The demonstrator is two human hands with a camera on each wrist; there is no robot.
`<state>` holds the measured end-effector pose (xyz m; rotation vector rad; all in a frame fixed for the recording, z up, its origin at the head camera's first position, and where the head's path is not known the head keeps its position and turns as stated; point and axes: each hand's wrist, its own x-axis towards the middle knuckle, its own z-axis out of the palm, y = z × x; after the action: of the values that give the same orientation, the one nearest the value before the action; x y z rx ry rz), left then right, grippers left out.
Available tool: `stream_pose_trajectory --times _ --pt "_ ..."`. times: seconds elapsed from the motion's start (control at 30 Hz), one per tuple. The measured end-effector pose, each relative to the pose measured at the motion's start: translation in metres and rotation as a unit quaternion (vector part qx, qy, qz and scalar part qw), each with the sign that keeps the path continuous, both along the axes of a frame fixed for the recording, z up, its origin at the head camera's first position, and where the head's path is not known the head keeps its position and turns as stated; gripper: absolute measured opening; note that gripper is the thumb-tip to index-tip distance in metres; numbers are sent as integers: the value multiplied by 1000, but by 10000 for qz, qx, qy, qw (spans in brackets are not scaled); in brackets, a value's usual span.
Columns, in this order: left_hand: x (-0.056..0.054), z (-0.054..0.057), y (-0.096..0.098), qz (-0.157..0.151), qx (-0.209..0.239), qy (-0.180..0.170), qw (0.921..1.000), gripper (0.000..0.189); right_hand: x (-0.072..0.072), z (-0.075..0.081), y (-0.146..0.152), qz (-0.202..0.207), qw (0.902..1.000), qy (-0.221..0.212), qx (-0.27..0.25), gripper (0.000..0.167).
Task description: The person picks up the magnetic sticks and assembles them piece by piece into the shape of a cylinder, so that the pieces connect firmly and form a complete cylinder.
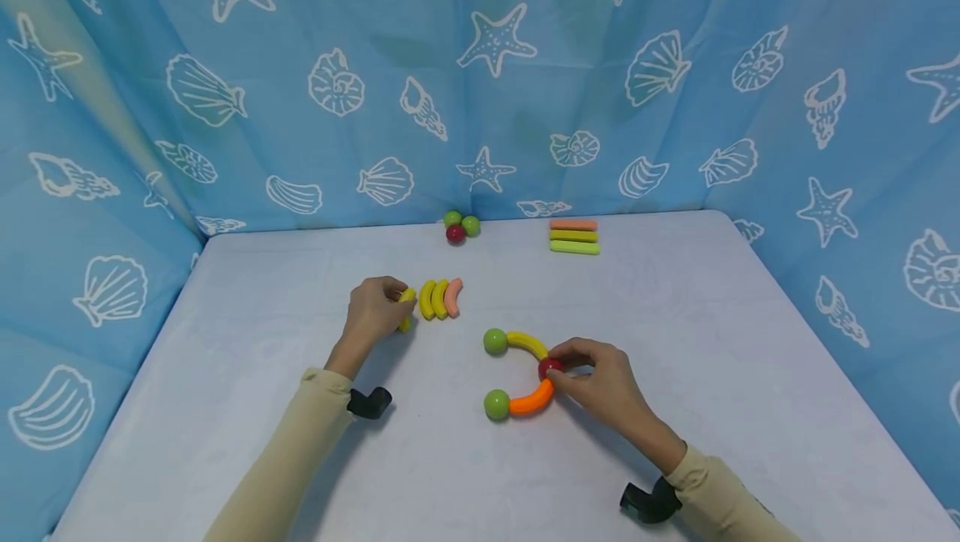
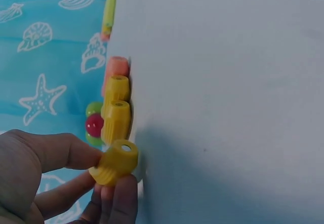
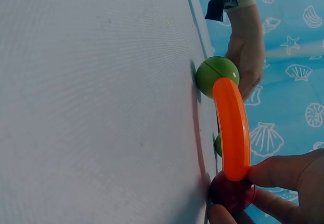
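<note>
My left hand (image 1: 375,307) pinches a curved yellow piece (image 2: 119,160), a hole showing in its end, between thumb and fingers. Just right of it lie two more yellow curved pieces (image 1: 433,299) and a pink one (image 1: 453,298), side by side. My right hand (image 1: 600,379) grips a dark red ball (image 3: 230,191). Joined to that ball are a yellow curved piece (image 1: 528,343) and an orange curved piece (image 3: 233,133). Each ends in a green ball, one far (image 1: 495,341) and one near (image 1: 497,404), so the whole makes a C shape with its gap to the left.
At the back of the white table (image 1: 255,342) two green balls and a red ball (image 1: 455,234) sit in a cluster. Right of them lie pink, yellow and green straight sticks (image 1: 574,248) in a stack of rows. A blue shell-patterned curtain (image 1: 420,67) hangs behind the table.
</note>
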<state>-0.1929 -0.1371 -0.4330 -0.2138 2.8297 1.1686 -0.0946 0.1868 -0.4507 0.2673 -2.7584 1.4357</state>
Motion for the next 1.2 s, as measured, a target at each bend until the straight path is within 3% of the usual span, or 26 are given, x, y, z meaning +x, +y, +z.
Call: stream_pose_trajectory --times 0.23,0.47,0.67,0.9,1.2 --pt "12 2 -1 -53 551 219 9982 32 -1 0 1 -1 10000 4 75 19" --pt "32 5 3 -57 1309 82 9913 30 -1 0 1 29 10000 33 76 18" --pt "47 9 10 -6 1589 98 9872 31 -2 -1 1 81 9999 45 85 19" --pt "58 0 24 -47 2013 362 9789 32 -1 -2 1 120 9999 52 43 19" --pt "68 -7 42 -167 2504 237 9677 31 -2 -1 1 96 9999 35 100 19"
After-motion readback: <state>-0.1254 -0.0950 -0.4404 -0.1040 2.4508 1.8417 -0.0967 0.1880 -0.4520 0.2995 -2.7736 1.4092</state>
